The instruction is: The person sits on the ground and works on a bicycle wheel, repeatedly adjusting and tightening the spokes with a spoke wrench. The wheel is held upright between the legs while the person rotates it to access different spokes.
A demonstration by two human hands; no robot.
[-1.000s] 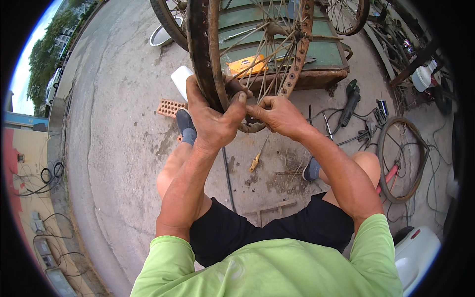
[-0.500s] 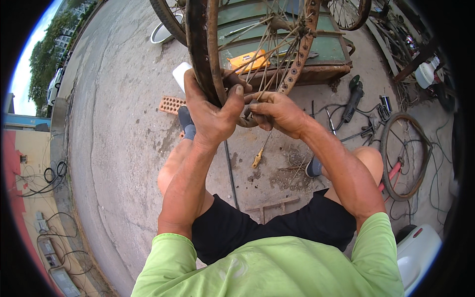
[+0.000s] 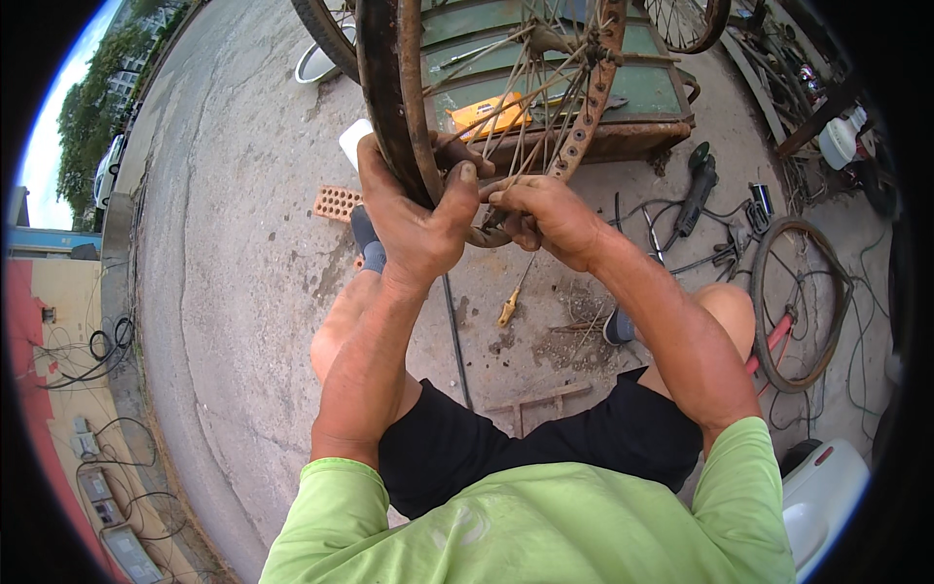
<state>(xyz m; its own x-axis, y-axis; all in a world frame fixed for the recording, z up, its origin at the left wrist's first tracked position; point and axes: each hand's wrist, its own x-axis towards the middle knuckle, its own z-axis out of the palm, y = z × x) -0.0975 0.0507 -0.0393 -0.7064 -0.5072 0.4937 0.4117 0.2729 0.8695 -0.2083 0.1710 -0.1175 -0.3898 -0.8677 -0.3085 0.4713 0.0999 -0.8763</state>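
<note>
A rusty spoked bicycle wheel stands upright before me, its dark tyre on the left and its bare, holed rim on the right. My left hand is closed round the wheel's lower edge, thumb on the near side and fingers behind. Close beside it, my right hand pinches at the bottom of the rim, with its fingertips bent together. What lies between those fingertips is mostly hidden. Thin spokes run from the hub down towards both hands.
Behind the wheel is a green metal box bearing an orange packet. On the concrete lie a yellow-handled screwdriver, a holed brick, an angle grinder with cables, and a loose tyre at right.
The wheel's upper part has tilted slightly to the left. Both hands keep nearly the same place and hold, with a small shift of the right fingers.
</note>
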